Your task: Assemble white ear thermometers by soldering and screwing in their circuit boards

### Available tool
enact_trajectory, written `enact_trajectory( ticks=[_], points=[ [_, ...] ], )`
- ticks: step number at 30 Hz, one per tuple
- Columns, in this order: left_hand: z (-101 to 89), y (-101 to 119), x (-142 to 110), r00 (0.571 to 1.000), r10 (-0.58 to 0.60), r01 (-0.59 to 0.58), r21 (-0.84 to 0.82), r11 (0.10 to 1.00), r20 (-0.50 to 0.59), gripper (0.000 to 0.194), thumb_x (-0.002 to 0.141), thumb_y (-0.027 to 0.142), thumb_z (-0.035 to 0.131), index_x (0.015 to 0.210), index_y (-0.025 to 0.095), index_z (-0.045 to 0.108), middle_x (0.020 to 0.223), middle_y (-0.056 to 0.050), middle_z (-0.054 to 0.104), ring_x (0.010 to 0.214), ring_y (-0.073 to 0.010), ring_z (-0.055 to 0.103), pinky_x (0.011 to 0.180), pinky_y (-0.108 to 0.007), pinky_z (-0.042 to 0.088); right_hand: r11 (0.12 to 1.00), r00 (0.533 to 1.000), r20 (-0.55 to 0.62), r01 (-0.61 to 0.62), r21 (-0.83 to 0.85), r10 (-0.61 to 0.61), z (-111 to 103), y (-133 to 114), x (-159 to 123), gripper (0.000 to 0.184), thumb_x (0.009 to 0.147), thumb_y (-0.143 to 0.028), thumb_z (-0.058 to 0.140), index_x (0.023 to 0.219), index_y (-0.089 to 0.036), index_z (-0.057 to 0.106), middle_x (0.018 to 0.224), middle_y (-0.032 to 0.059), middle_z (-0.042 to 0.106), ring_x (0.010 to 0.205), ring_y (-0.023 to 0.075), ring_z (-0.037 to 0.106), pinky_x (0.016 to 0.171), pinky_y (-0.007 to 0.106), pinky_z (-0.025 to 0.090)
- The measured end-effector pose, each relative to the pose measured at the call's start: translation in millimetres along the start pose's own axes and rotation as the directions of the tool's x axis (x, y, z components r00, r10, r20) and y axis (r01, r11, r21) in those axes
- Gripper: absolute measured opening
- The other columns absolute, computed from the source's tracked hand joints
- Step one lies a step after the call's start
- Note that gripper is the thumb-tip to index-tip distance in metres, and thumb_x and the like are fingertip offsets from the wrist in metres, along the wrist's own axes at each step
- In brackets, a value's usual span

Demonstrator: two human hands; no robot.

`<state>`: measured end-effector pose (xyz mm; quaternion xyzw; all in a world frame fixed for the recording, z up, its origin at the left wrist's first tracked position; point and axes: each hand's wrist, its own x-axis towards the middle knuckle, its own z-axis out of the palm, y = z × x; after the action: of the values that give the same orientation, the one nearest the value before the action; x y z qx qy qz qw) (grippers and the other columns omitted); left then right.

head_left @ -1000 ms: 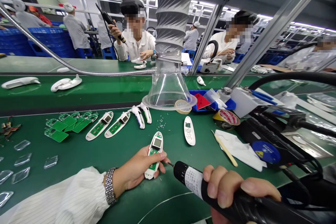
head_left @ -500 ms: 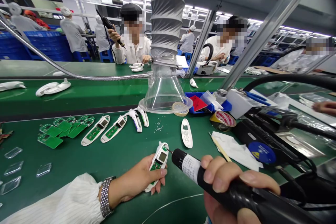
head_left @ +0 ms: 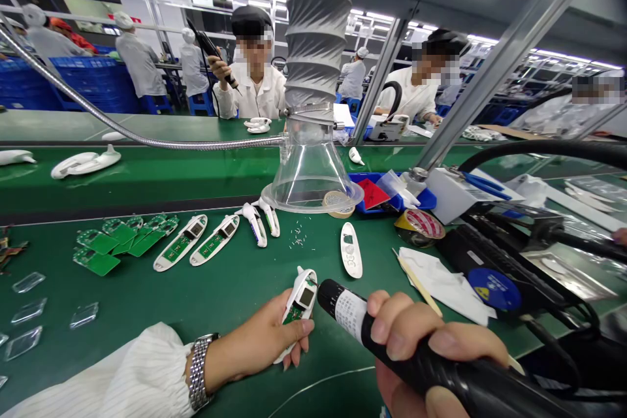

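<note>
My left hand (head_left: 259, 330) is shut around a white handheld device housing (head_left: 300, 297), which has a green circuit board and a small display showing in its open side. My right hand (head_left: 411, 339) grips a black electric screwdriver (head_left: 345, 313) with a white label. The screwdriver's tip sits at the housing's upper right edge. The contact point is small and partly hidden. Further up the green mat lie several green circuit boards (head_left: 120, 238), two board-filled white housings (head_left: 180, 243), a white back cover (head_left: 351, 249) and scattered tiny screws (head_left: 298, 236).
A clear fume hood (head_left: 311, 173) with a grey duct hangs above the mat. To the right are a blue tray (head_left: 392, 191), a tape roll (head_left: 420, 224), a white cloth (head_left: 441, 286) and black cabling. White parts lie on a green conveyor (head_left: 147, 170), with co-workers beyond.
The housing has tilted, its top turning toward the right. The screwdriver has risen, bringing its tip to the housing's upper right edge. The view has shifted slightly.
</note>
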<state>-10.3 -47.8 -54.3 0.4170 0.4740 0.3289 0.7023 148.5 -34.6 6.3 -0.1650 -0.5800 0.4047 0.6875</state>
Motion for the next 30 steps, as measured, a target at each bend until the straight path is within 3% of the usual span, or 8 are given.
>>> enact_trajectory(
  ticks=[6, 20, 26, 30],
  points=[
    [-1.2, -1.9, -1.2, 0.998, 0.062, -0.065, 0.144, 0.987, 0.029, 0.047, 0.076, 0.055, 0.054, 0.101, 0.017, 0.039, 0.066, 0.003, 0.052, 0.047, -0.0074, 0.048, 0.041, -0.018, 0.037, 0.998, 0.998, 0.021, 0.054, 0.022, -0.055, 3.2, 1.0, 1.0, 0.018, 0.077, -0.035, 0.06, 0.085, -0.025, 0.047, 0.062, -0.006, 0.053, 0.054, 0.0123, 0.049, 0.062, 0.034, 0.041],
    [-3.5, -0.7, -1.1, 0.994, 0.072, -0.085, 0.168, 0.982, 0.079, 0.042, 0.079, 0.049, 0.053, 0.102, 0.018, 0.038, 0.066, 0.003, 0.054, 0.047, -0.0075, 0.049, 0.041, -0.018, 0.037, 0.999, 0.999, -0.021, 0.046, 0.015, -0.046, 3.8, 0.4, -1.6, 0.017, 0.077, -0.032, 0.058, 0.089, -0.026, 0.048, 0.063, -0.0047, 0.054, 0.055, 0.0138, 0.048, 0.065, 0.036, 0.041],
    [-14.2, 11.9, 1.9, 0.992, 0.087, -0.078, 0.096, 0.992, -0.095, 0.039, 0.074, 0.049, 0.058, 0.088, 0.018, 0.04, 0.064, 0.004, 0.053, 0.047, -0.0071, 0.047, 0.042, -0.019, 0.035, 0.994, 0.994, -0.038, -0.102, -0.029, 0.101, -7.8, -22.2, -8.5, 0.024, 0.075, -0.038, 0.063, 0.092, -0.028, 0.049, 0.06, -0.0046, 0.05, 0.055, 0.0147, 0.049, 0.065, 0.036, 0.043],
    [-20.8, 14.1, 4.5, 0.981, 0.103, -0.093, 0.065, 0.993, -0.163, 0.034, 0.075, 0.045, 0.059, 0.086, 0.018, 0.041, 0.065, 0.004, 0.054, 0.049, -0.0074, 0.048, 0.043, -0.019, 0.037, 0.978, 0.978, 0.025, -0.206, 0.044, 0.205, -11.0, -16.1, -20.9, 0.021, 0.076, -0.039, 0.057, 0.091, -0.027, 0.048, 0.057, -0.0049, 0.049, 0.052, 0.0131, 0.048, 0.061, 0.032, 0.042]
  ],
)
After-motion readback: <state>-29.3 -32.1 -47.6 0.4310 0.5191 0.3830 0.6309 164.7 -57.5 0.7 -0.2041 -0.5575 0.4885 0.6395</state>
